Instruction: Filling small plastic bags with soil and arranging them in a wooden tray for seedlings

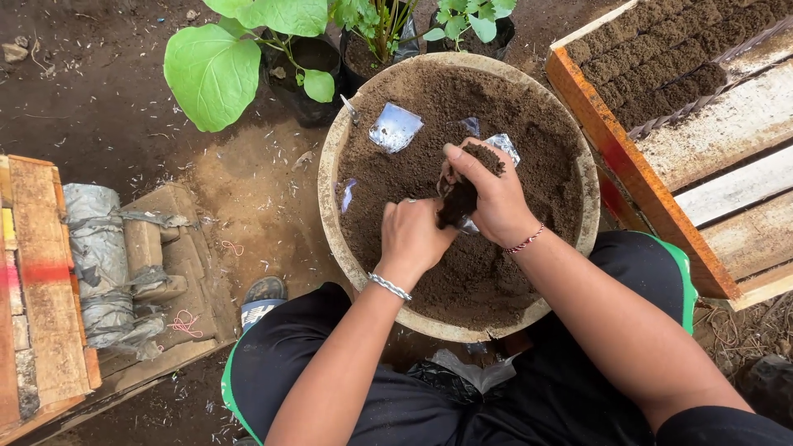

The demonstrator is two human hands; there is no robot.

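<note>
Hands [410,235] [494,198] pack soil into small bag [457,202] over basin [330,173].

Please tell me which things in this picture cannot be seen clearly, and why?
- Small bag, head view: mostly covered by both hands and soil.
- Left hand fingers: curled under, so the grip is unclear.
- Crate: cut off by the right edge.
- Plant pots: partly hidden by leaves.

Landmark: soil basin [330,177]. Open soil in its near and far-right parts; foil scraps [395,126] litter the far-left soil. Potted plants [301,62] crowd the far rim, wooden tray [636,173] blocks the right, bare ground left, knees [330,363] close the near side.
</note>
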